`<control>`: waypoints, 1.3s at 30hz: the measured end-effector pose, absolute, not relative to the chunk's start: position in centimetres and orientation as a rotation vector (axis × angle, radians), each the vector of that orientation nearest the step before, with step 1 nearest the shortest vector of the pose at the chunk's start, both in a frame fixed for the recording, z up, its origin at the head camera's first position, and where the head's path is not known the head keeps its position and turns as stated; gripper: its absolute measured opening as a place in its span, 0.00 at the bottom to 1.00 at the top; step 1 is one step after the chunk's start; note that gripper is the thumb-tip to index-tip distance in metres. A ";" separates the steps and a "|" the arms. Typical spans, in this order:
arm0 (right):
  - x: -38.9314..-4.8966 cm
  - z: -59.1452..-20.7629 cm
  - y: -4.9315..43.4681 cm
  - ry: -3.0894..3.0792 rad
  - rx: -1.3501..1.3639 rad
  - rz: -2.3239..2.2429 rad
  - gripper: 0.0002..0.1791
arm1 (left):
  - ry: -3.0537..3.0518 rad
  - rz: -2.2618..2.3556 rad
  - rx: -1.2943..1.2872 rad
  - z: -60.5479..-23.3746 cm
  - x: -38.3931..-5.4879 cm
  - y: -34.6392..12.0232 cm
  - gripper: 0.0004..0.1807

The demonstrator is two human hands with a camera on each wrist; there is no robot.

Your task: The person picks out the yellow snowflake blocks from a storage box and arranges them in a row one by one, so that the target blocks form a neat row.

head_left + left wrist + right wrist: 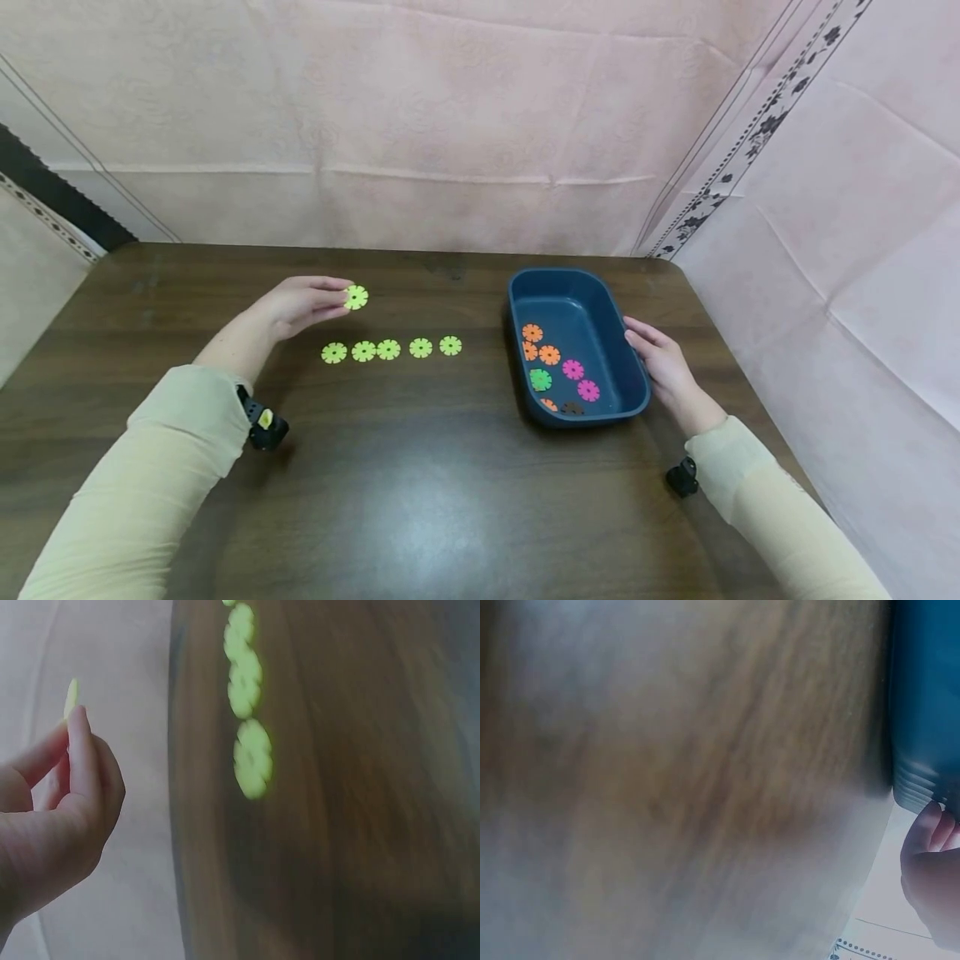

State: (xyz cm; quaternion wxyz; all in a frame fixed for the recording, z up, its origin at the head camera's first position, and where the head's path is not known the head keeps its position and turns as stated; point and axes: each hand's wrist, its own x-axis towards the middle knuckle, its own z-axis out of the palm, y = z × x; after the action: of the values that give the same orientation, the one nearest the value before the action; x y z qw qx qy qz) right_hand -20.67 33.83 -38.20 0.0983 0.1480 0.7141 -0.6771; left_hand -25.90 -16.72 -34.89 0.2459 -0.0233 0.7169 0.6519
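A yellow-green notched, flower-shaped disc (356, 297) is pinched between the thumb and fingers of my left hand (303, 306), raised over the table's far left part. Below it, several matching yellow-green discs (388, 349) lie in a row on the wood; the left wrist view shows some of them (253, 759) too. My right hand (663, 364) touches the right side of a blue plastic tub (577, 423), fingers along its outer wall. Inside the tub lie several orange discs (550, 355), two pink ones (588, 390), a green one (540, 380) and a dark brown one (572, 408).
The brown wooden table (420, 500) ends at the back against a pale draped cloth (450, 125). Another cloth with a floral border (768, 125) hangs along the right side. Black cameras are strapped to both wrists.
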 end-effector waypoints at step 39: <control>-20.7 -38.1 34.1 2.077 0.435 -2.016 0.33 | 2.272 1.303 -0.093 -38.4 -22.6 -22.8 0.24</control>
State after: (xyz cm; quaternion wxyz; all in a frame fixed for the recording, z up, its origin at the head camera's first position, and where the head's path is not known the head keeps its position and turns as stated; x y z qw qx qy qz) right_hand -20.70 34.07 -38.09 0.1072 0.1478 0.7054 -0.6848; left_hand -22.65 -22.76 -38.45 0.2574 -0.0342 0.8378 0.4803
